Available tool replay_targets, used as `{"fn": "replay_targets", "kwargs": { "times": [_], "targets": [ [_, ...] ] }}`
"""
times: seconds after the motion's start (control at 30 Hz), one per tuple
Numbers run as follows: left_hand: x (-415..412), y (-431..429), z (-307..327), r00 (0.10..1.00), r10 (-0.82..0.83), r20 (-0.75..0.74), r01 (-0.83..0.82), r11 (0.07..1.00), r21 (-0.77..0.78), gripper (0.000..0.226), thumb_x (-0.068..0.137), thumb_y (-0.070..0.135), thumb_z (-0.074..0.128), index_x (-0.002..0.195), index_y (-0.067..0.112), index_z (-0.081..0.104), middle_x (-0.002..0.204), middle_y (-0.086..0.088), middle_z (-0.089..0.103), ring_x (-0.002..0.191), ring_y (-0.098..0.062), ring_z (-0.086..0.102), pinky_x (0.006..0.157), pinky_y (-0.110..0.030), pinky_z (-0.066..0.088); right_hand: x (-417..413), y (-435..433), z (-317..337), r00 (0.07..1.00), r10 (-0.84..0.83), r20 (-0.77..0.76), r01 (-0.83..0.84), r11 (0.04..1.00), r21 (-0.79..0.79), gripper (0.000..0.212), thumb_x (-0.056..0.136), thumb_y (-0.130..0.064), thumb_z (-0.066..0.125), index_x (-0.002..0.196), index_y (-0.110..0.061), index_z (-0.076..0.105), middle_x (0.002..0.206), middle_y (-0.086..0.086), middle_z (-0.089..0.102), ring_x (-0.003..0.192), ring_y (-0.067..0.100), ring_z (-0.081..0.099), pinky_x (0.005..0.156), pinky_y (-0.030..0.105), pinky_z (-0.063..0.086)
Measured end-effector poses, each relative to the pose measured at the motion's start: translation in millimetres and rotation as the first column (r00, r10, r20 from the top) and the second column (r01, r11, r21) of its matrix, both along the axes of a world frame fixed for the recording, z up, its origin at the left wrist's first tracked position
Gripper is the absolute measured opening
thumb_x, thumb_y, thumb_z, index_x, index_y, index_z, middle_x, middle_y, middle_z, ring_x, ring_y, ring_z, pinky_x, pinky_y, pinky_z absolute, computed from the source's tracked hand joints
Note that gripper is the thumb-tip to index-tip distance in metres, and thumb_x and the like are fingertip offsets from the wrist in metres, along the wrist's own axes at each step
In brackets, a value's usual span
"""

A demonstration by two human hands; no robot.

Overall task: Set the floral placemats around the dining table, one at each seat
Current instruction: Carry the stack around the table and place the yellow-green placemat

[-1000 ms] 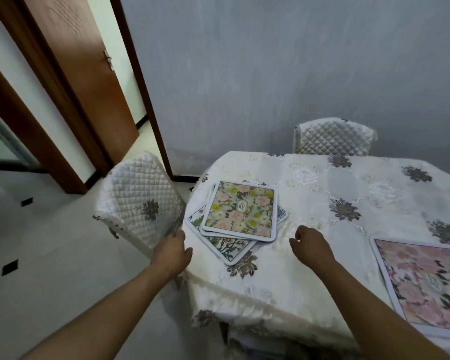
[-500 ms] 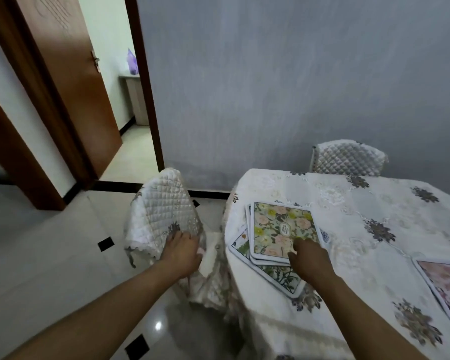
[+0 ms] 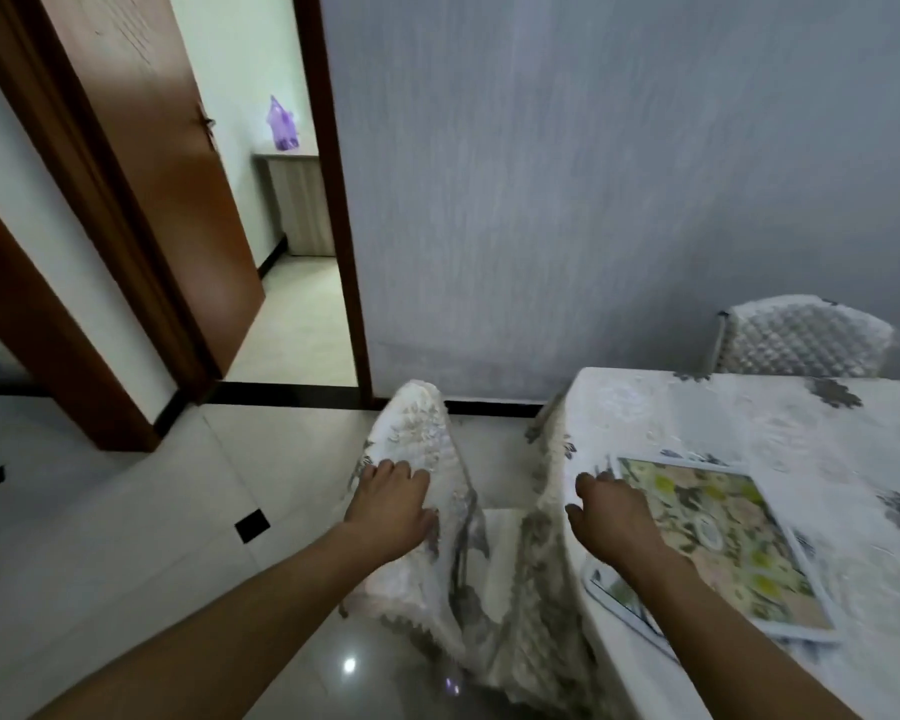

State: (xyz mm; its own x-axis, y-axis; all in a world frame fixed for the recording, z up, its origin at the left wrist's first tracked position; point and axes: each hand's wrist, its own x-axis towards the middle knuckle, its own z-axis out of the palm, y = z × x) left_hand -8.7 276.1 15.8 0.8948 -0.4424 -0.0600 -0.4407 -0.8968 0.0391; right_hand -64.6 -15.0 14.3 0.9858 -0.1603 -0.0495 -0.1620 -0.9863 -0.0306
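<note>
Head view. The left hand (image 3: 393,504) lay palm-down on the top of the near chair (image 3: 422,459), its fingers spread and draped over the quilted white cover; whether the grip had closed on the fabric could not be told. The chair stood just beside the table (image 3: 707,423), apart from its edge, with the fringe of the tablecloth (image 3: 541,563) hanging between them. The right hand (image 3: 611,514) rested at the table's near-left corner, fingers loosely curled and apart, clamped on nothing visible; it touched or overlapped the left edge of the placemats (image 3: 723,543), though blur hid the exact contact. The placemats lay in a small stack on the tablecloth near that corner: the top one showed yellow and pale flowers with a white border, and the corner of a lower one (image 3: 611,589) projected beneath it just by the right forearm. How many lay in the stack could not be told. A second chair (image 3: 801,337), also under a quilted cover, stood at the far side of the table against the grey wall (image 3: 593,174). To the left, an open brown door (image 3: 152,163) showed a further room with a purple bag (image 3: 281,124) on a low cabinet (image 3: 300,205). The floor (image 3: 126,537) was pale tile with small black insets.
</note>
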Motion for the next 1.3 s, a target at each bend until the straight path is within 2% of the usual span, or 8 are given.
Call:
{"fn": "replay_targets", "kwargs": {
  "times": [0.2, 0.33, 0.5, 0.7, 0.9, 1.03, 1.17, 1.3],
  "targets": [
    [96, 79, 6, 0.992, 0.126, -0.021, -0.125, 0.992, 0.022, 0.037, 0.086, 0.047, 0.047, 0.109, 0.020, 0.055, 0.110, -0.009, 0.059, 0.105, -0.030, 0.050, 0.092, -0.045, 0.037, 130, 86, -3, 0.995, 0.104, -0.006, -0.103, 0.989, 0.105, 0.025, 0.088, -0.035, 0.052, 0.097, -0.012, 0.056, 0.103, 0.016, 0.062, 0.096, 0.035, 0.059, 0.081, 0.037, 0.046],
    [163, 131, 0, 0.985, 0.175, -0.010, -0.175, 0.984, 0.035, 0.034, 0.088, 0.047, 0.047, 0.108, 0.020, 0.054, 0.110, -0.009, 0.060, 0.104, -0.030, 0.051, 0.091, -0.044, 0.037, 193, 130, -2, 0.991, 0.129, -0.017, -0.128, 0.989, 0.075, 0.028, 0.088, -0.040, 0.050, 0.101, -0.016, 0.056, 0.105, 0.010, 0.061, 0.095, 0.031, 0.060, 0.079, 0.035, 0.047],
    [260, 186, -17, 0.992, 0.126, -0.028, -0.125, 0.991, 0.057, 0.036, 0.089, 0.046, 0.048, 0.113, 0.020, 0.055, 0.114, -0.009, 0.061, 0.107, -0.029, 0.051, 0.094, -0.045, 0.037, 264, 171, -15, 0.998, 0.052, -0.037, -0.051, 0.998, 0.030, 0.025, 0.091, -0.038, 0.050, 0.102, -0.015, 0.055, 0.105, 0.010, 0.060, 0.096, 0.029, 0.059, 0.080, 0.034, 0.044],
    [388, 232, -12, 0.999, -0.032, -0.039, 0.034, 0.998, 0.047, 0.040, 0.088, 0.045, 0.049, 0.118, 0.021, 0.056, 0.119, -0.009, 0.059, 0.113, -0.030, 0.049, 0.098, -0.045, 0.035, 319, 217, -13, 0.984, -0.172, -0.041, 0.173, 0.985, 0.019, 0.021, 0.090, -0.036, 0.050, 0.096, -0.016, 0.055, 0.099, 0.008, 0.062, 0.087, 0.026, 0.059, 0.074, 0.033, 0.043],
    [483, 209, -5, 0.972, -0.231, -0.036, 0.231, 0.973, 0.024, 0.035, 0.089, 0.044, 0.048, 0.113, 0.020, 0.056, 0.112, -0.008, 0.061, 0.106, -0.029, 0.051, 0.092, -0.044, 0.037, 348, 225, -8, 0.928, -0.368, -0.066, 0.370, 0.929, 0.024, 0.022, 0.089, -0.036, 0.051, 0.099, -0.017, 0.057, 0.103, 0.011, 0.061, 0.091, 0.028, 0.058, 0.079, 0.035, 0.047],
    [535, 167, -11, 0.937, -0.345, -0.059, 0.346, 0.938, 0.005, 0.032, 0.088, 0.044, 0.048, 0.107, 0.020, 0.056, 0.108, -0.008, 0.061, 0.103, -0.029, 0.051, 0.089, -0.042, 0.036, 377, 204, -15, 0.883, -0.459, -0.099, 0.464, 0.885, 0.040, 0.032, 0.088, -0.036, 0.050, 0.114, -0.019, 0.056, 0.112, 0.011, 0.059, 0.099, 0.030, 0.059, 0.085, 0.037, 0.050],
    [588, 122, -10, 0.915, -0.397, -0.070, 0.400, 0.916, 0.029, 0.030, 0.088, 0.040, 0.048, 0.106, 0.018, 0.057, 0.109, -0.009, 0.061, 0.104, -0.029, 0.051, 0.088, -0.040, 0.033, 425, 163, -25, 0.847, -0.523, -0.099, 0.530, 0.845, 0.069, 0.025, 0.090, -0.033, 0.046, 0.107, -0.017, 0.054, 0.106, 0.011, 0.060, 0.094, 0.029, 0.058, 0.080, 0.035, 0.048],
    [637, 83, -2, 0.897, -0.432, -0.094, 0.438, 0.897, 0.056, 0.033, 0.090, 0.040, 0.049, 0.111, 0.016, 0.056, 0.112, -0.010, 0.060, 0.108, -0.029, 0.050, 0.093, -0.040, 0.032, 483, 133, -26, 0.843, -0.524, -0.119, 0.534, 0.842, 0.077, 0.028, 0.091, -0.034, 0.047, 0.110, -0.015, 0.053, 0.109, 0.011, 0.059, 0.098, 0.029, 0.059, 0.086, 0.036, 0.046]
  ]
}}
